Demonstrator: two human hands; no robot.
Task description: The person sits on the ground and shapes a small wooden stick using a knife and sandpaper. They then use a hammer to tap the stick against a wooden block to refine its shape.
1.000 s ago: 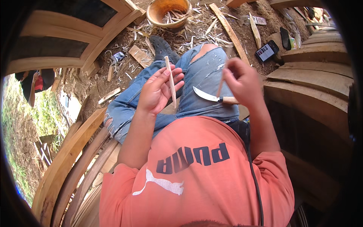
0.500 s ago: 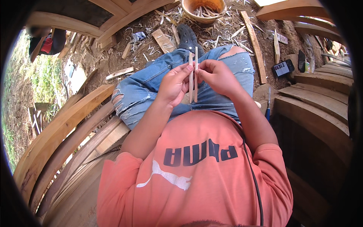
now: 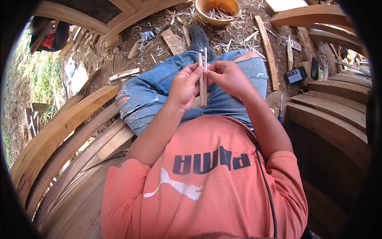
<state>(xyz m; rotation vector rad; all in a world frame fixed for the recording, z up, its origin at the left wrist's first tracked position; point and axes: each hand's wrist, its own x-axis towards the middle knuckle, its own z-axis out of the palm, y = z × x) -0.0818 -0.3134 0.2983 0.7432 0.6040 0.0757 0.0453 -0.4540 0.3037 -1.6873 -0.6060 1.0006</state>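
Fingers (image 3: 199, 70) pinched narrow on two thin wooden sticks (image 3: 205, 57), held side by side

Both sticks are found in hand, above the lap of the blue jeans (image 3: 159, 93). The left hand (image 3: 185, 84) grips the left stick (image 3: 200, 59) under its thumb; the right hand (image 3: 227, 75) pinches the right stick near mid-length. Whether the left fingers behind also bear on the right stick cannot be told.

Long axes run nearly parallel, outward from the chest. The right stick's far end projects slightly beyond the left's; near ends are about level. A narrow gap shows at the far ends; contact lower down cannot be confirmed. Neither hand is clearly nearer to the pair.

Markings: the coral shirt (image 3: 223, 195) bears large dark block lettering (image 3: 206, 162), legible but inverted in view, with a white leaping-animal figure (image 3: 175, 186) beside it. The phone (image 3: 295, 75) on the ground shows a lit screen, its content too small to read.
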